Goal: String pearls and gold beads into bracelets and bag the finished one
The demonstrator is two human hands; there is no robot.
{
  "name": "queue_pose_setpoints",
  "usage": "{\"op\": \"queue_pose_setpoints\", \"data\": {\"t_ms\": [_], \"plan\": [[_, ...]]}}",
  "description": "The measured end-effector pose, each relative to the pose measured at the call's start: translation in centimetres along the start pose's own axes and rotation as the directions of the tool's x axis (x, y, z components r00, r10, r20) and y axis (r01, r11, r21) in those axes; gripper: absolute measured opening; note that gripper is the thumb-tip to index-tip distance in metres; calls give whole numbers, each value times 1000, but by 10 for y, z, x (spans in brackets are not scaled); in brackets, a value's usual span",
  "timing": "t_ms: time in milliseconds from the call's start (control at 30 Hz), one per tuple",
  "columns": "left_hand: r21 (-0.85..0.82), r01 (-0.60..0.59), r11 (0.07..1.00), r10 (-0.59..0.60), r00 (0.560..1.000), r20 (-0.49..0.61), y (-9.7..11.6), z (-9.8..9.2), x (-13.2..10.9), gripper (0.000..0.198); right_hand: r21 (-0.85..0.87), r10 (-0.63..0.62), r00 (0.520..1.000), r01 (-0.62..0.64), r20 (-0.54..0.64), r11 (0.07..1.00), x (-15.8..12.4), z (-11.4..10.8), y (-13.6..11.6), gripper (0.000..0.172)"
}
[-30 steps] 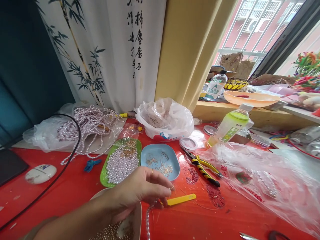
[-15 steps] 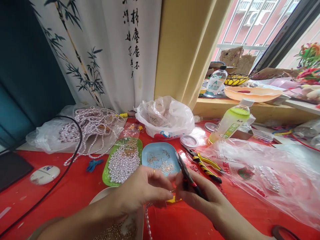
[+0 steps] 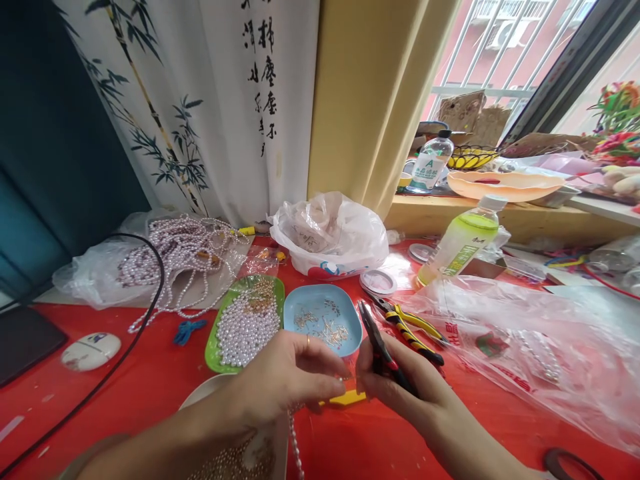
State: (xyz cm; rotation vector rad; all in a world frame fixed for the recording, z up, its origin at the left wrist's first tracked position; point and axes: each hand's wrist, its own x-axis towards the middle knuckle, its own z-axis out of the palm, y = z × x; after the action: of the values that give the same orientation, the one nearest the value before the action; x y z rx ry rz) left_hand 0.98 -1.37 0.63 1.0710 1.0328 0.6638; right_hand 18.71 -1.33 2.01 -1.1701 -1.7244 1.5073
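My left hand (image 3: 293, 373) pinches the upper end of a pearl bead strand (image 3: 295, 443), which hangs down over the red table (image 3: 340, 447). Its fingertips partly hide that end. In my right hand (image 3: 407, 383) are small pliers (image 3: 381, 350) with black and red handles, their jaws pointing up and away. A gap separates the two hands. Below them a yellow object (image 3: 350, 398) lies on the table. Just beyond is a blue tray (image 3: 320, 293) with small metal pins. The green tray (image 3: 212, 357) to its left holds loose pearl beads and some gold ones.
A bowl (image 3: 281, 453) of gold beads sits under my left forearm. Yellow-and-black pliers (image 3: 407, 327) lie right of the blue tray. A drink bottle (image 3: 463, 243) and plastic bag (image 3: 560, 360) stand farther right. A black cable (image 3: 155, 300) crosses the left side.
My right hand has moved slightly right with the pliers, away from my left hand. The gap between the hands is wider, and more of the yellow object shows.
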Motion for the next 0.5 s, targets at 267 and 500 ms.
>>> {"op": "queue_pose_setpoints", "data": {"t_ms": [267, 500], "plan": [[-69, 55, 996, -55, 998, 2, 4, 2, -1, 18, -224, -167, 985, 153, -47, 963, -1, 0, 3, 15], [-137, 82, 987, -87, 996, -31, 13, 4, -3, 14, -255, -219, 972, 193, -80, 948, 4, -2, 7, 12]]}}
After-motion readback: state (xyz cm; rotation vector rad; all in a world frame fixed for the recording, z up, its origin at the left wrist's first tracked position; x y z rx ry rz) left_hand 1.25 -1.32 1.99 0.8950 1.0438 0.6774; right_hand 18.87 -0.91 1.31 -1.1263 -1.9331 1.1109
